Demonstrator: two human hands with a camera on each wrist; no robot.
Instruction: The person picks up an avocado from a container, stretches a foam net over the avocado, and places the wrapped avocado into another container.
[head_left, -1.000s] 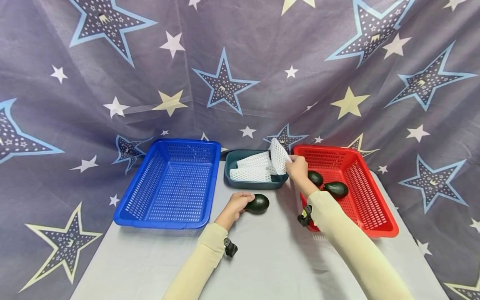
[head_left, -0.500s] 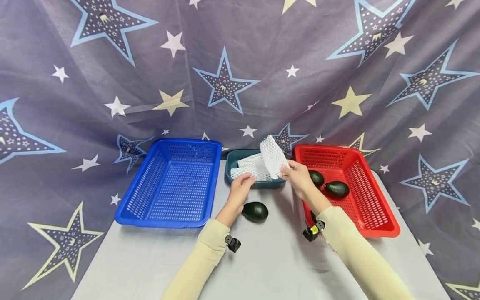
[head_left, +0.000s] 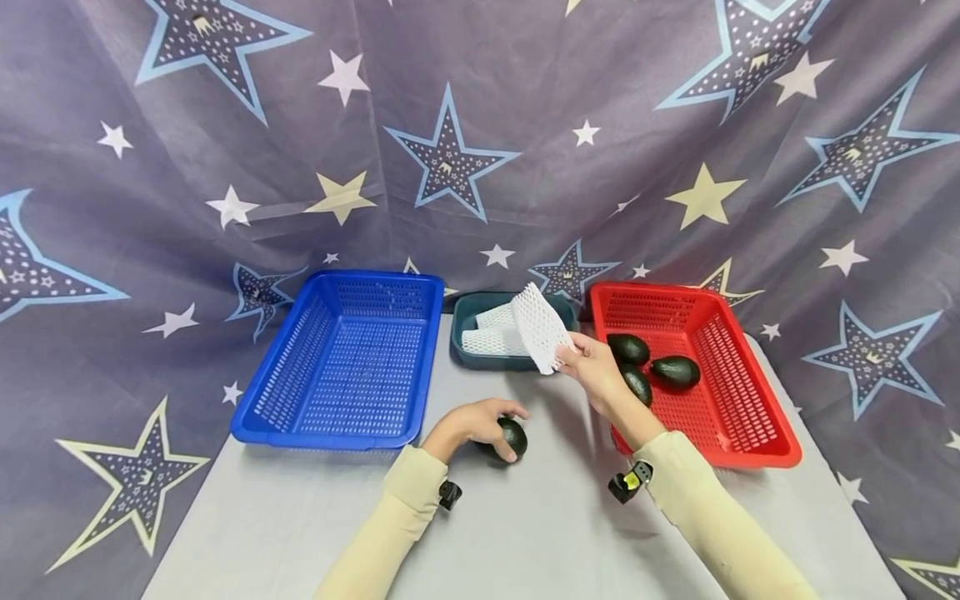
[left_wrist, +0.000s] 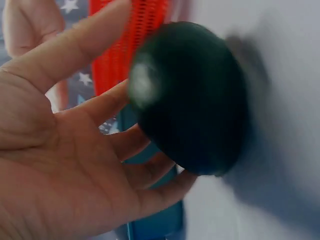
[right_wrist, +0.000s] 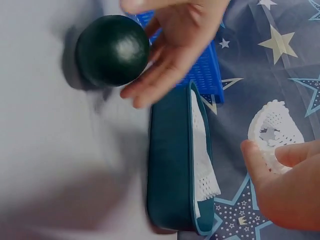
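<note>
A dark green avocado [head_left: 513, 437] lies on the table near the middle, partly covered by my left hand [head_left: 480, 421]. In the left wrist view the fingers of that hand are loosely spread beside the avocado [left_wrist: 195, 100], and the thumb stands apart from it. My right hand [head_left: 596, 371] pinches a white foam net sleeve [head_left: 538, 327] by its lower edge, above the front of a teal box [head_left: 491, 363]. The sleeve's mouth gapes open in the right wrist view, where thumb and fingers hold the sleeve [right_wrist: 275, 125]. More white net sleeves [head_left: 491, 340] lie in the box.
On the left stands a blue perforated basket [head_left: 326, 442]. A red perforated basket [head_left: 750, 457] at the right holds several avocados [head_left: 675, 372]. The grey table [head_left: 525, 533] runs up to a star-patterned curtain [head_left: 450, 233] behind the containers.
The left hand let go of the avocado, rose toward the box, then came back down to the avocado. The right hand brought the net sleeve out leftward and nearer to me.
</note>
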